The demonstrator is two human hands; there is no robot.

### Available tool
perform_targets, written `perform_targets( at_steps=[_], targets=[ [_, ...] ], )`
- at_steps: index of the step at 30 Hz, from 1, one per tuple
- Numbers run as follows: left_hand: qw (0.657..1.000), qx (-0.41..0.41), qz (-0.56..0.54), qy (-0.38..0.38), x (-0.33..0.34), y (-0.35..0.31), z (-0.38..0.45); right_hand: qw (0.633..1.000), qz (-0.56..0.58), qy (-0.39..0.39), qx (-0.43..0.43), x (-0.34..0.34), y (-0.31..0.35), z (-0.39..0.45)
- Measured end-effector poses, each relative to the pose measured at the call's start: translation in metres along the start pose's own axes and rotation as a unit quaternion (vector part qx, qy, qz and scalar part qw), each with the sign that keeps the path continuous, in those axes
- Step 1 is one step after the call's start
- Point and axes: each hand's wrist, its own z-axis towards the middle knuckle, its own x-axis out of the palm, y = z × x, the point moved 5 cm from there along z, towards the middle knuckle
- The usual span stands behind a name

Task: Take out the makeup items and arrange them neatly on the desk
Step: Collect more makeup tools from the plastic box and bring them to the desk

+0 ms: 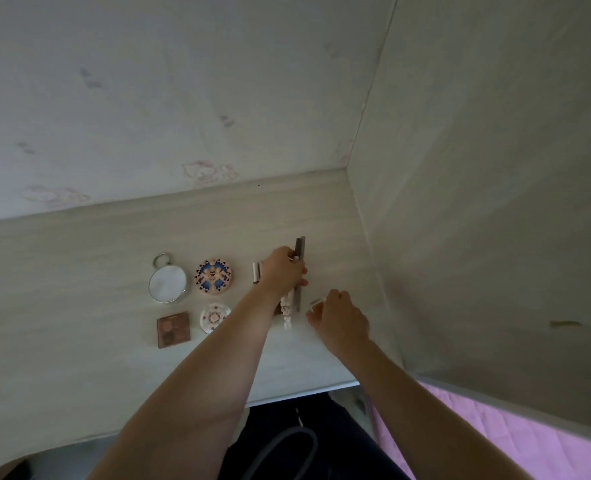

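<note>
From the head view, the left hand (pixel 282 270) pinches a dark slim stick (pixel 299 271) mid-length on the desk (pixel 79 258); it looks light, stiff, slippery. Just right, the right hand (pixel 339 318) nips a small white tube (pixel 316 302) endwise.

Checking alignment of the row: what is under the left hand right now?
Under the left hand lie slim stick items: a dark stick pokes out beyond it, a white ornate one below the wrist. Their middles and any others beneath are covered.
</note>
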Motion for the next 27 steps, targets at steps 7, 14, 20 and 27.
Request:
perform_targets(
  at_steps=[7,14,20,27],
  targets=[
    [0.999,-0.005,0.032,-0.004,0.006,0.001,0.014,0.994,0.019,-0.002,0.108,0.021,0.005,-0.006],
    [0.987,0.049,0.153,0.015,0.01,-0.007,0.032,0.993,0.015,-0.018,0.117,0.024,0.006,-0.009],
    [0.975,0.065,0.213,-0.003,0.009,-0.008,0.041,0.989,0.069,-0.063,0.117,0.019,0.004,-0.011],
    [0.97,0.093,0.222,0.024,0.012,-0.011,0.046,0.973,0.192,-0.074,0.106,0.019,0.008,-0.005]
  ],
)
